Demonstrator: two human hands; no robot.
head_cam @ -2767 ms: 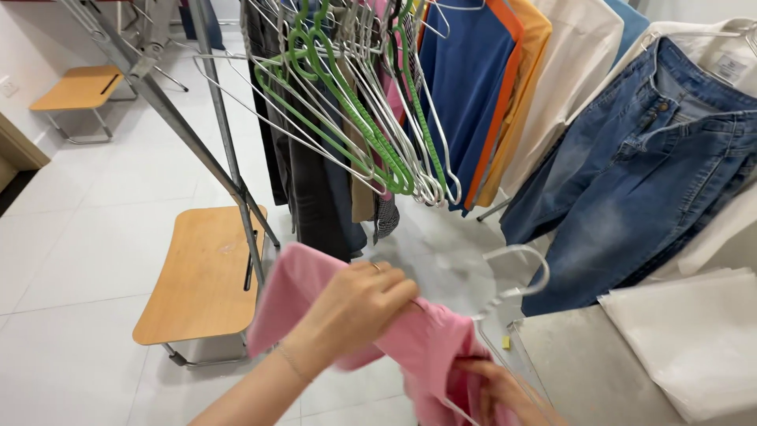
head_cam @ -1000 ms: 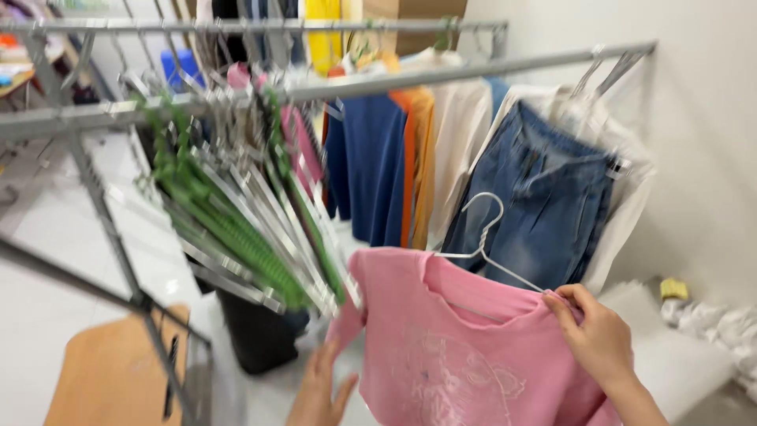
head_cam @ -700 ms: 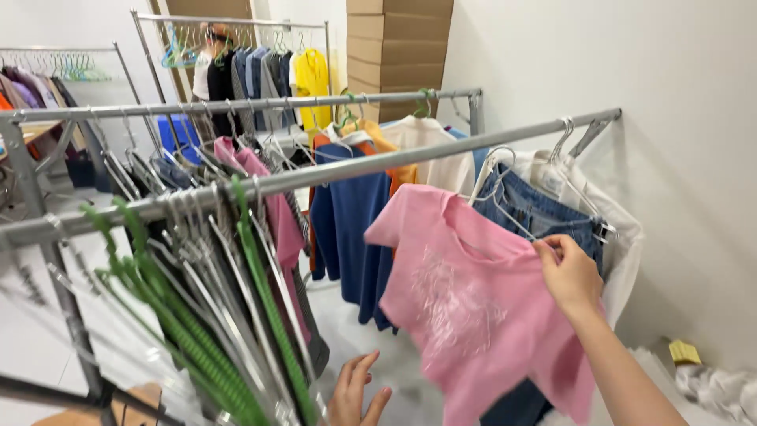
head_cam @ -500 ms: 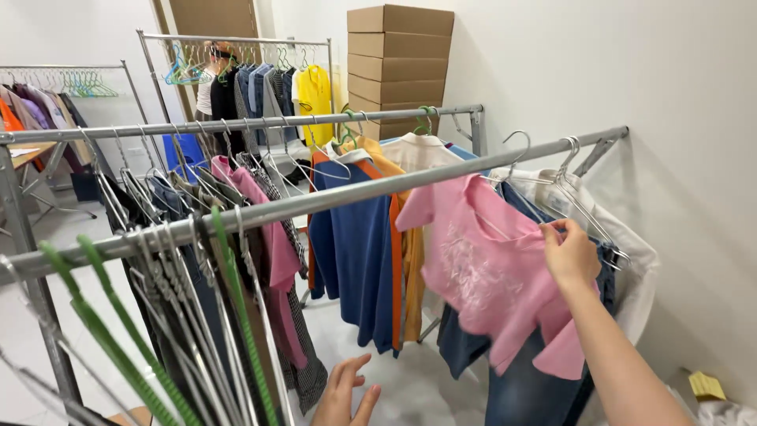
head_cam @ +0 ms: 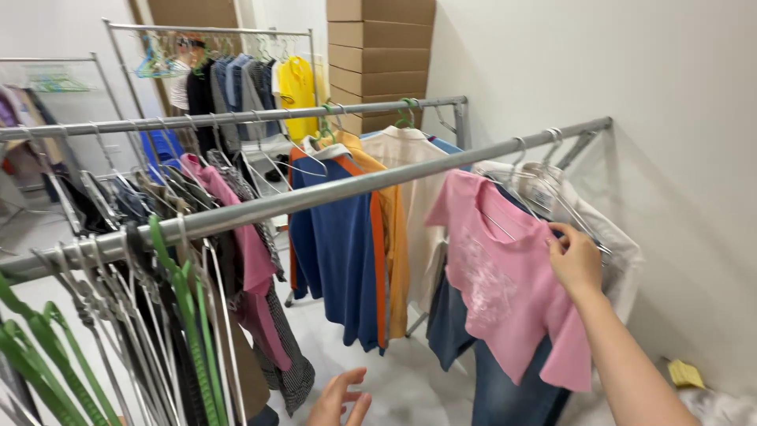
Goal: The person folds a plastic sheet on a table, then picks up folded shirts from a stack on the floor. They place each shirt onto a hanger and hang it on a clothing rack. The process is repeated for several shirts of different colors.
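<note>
the pink t-shirt (head_cam: 505, 284), which a moment earlier was still being carried up toward the clothes rail (head_cam: 331, 193), now hung from that rail on its white hanger (head_cam: 544, 185), just in front of the jeans (head_cam: 505, 394) and a white garment (head_cam: 623, 252). the right hand (head_cam: 576, 260) stayed pinched on the shirt's shoulder at the hanger, so the hanging looked nearly finished but not let go. the left hand (head_cam: 339, 398) had dropped low, fingers spread apart and empty, near the blue and orange top (head_cam: 343, 260).
</note>
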